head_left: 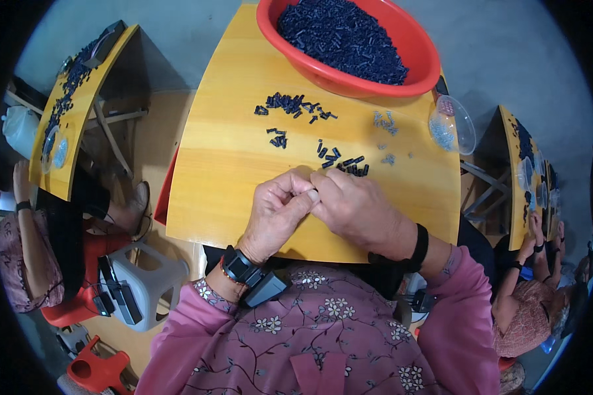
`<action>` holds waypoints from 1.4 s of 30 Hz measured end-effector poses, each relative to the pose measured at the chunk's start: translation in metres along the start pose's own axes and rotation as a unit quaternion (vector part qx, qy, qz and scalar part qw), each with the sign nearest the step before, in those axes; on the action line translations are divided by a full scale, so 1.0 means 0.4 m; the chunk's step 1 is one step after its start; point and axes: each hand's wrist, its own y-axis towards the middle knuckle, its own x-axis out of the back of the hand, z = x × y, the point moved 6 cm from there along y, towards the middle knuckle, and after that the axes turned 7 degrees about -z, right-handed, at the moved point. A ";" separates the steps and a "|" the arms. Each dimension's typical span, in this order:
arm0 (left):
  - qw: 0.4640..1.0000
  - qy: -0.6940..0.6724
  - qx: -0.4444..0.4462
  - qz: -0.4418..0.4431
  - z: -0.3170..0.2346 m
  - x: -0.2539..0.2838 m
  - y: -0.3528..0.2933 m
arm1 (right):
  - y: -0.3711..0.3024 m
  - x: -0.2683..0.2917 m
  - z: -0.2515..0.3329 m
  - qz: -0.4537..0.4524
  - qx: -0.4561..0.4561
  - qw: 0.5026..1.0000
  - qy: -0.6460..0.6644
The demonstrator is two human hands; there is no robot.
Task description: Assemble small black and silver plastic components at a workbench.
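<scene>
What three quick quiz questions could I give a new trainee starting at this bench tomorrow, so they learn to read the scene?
1. True or false: the red basin holds small dark parts.
2. Which lies nearest the right hand: A the basin, B the loose dark parts, C the clear bowl?
3. Fill in: the left hand and right hand meet over the ____ table.

Key: 1 true; 2 B; 3 yellow.

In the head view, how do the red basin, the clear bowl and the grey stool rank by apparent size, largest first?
1. Red basin
2. Grey stool
3. Clear bowl
The stool lies lower and near the fisheye rim, so its rank is unsure.
</scene>
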 end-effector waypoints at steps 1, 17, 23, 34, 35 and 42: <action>0.999 -0.029 0.010 -0.010 0.001 -0.004 -0.001 | -0.001 0.007 -0.003 -0.004 0.000 1.000 -0.001; 0.830 0.173 -0.366 -0.385 -0.278 0.264 -0.091 | -0.143 0.064 -0.102 -0.088 -0.111 0.982 0.126; 0.843 0.137 -0.248 -0.457 -0.237 0.491 -0.184 | -0.136 0.026 -0.102 -0.039 -0.092 0.993 0.068; 0.824 0.135 -0.224 -0.503 -0.235 0.484 -0.161 | -0.143 0.055 -0.096 -0.088 -0.098 0.982 0.133; 0.790 0.214 -0.269 -0.508 -0.251 0.450 -0.169 | -0.143 0.059 -0.091 -0.081 -0.106 0.978 0.158; 0.872 0.291 -0.268 -0.288 -0.225 0.154 -0.081 | -0.176 0.052 -0.109 -0.102 -0.161 0.911 0.365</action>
